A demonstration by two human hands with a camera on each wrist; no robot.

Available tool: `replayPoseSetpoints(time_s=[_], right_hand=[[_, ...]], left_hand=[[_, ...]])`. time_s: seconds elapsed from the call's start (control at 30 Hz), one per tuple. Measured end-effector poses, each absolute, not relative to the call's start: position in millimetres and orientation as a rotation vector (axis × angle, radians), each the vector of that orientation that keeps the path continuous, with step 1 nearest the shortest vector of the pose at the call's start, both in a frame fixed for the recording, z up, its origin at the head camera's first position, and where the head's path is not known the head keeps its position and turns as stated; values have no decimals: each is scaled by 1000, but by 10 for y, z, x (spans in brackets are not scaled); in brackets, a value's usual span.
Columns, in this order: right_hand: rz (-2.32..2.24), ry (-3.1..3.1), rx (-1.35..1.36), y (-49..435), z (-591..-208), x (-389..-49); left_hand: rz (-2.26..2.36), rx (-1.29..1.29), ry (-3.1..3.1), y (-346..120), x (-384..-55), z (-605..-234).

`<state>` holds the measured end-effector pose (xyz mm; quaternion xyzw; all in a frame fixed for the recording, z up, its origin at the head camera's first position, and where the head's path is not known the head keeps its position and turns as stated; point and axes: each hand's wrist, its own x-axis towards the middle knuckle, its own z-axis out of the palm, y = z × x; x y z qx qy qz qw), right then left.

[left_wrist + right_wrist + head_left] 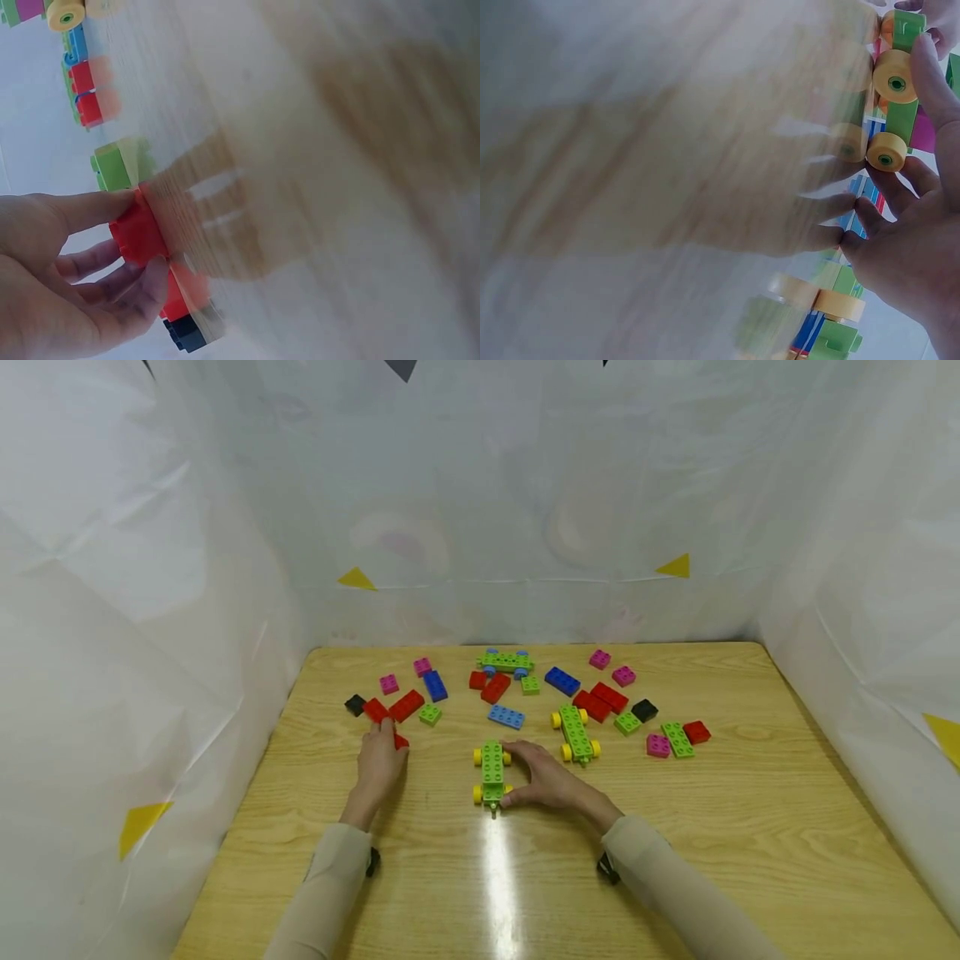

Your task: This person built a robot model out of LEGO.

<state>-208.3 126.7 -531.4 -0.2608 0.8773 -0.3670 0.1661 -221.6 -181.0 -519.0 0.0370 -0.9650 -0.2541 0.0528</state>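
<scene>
My left hand [381,766] pinches a red toy brick [141,231] between thumb and fingers, low over the wood. In the head view that hand partly hides the brick. Just beyond its fingertips lie another red brick [376,710] and a black brick [356,704]. My right hand [551,778] holds a green studded car base [492,768] with yellow wheels from its right side, thumb by the near wheel and index finger by the far one. A second green car base [576,732], also yellow-wheeled, stands beyond this hand.
Across the back of the wooden table [720,860] are scattered red, pink, green and blue bricks, including a light blue brick [506,717]. A green base with blue wheels [506,662] stands at the far edge. White sheeting [480,510] encloses the table behind and on both sides.
</scene>
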Motion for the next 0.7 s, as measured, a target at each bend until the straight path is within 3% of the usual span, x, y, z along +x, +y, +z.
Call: replayPoseSetpoints(time_s=[0.4,0.7], right_hand=[[-1055,2491,-748,1282,-5324,-2078],[-1056,2496,-742,1281,-5343,-2084]], left_hand=[[-856,-21,-2902,-1690,-2176,-5084],[-928,-522,-2689,-1372,-2093,-4858]])
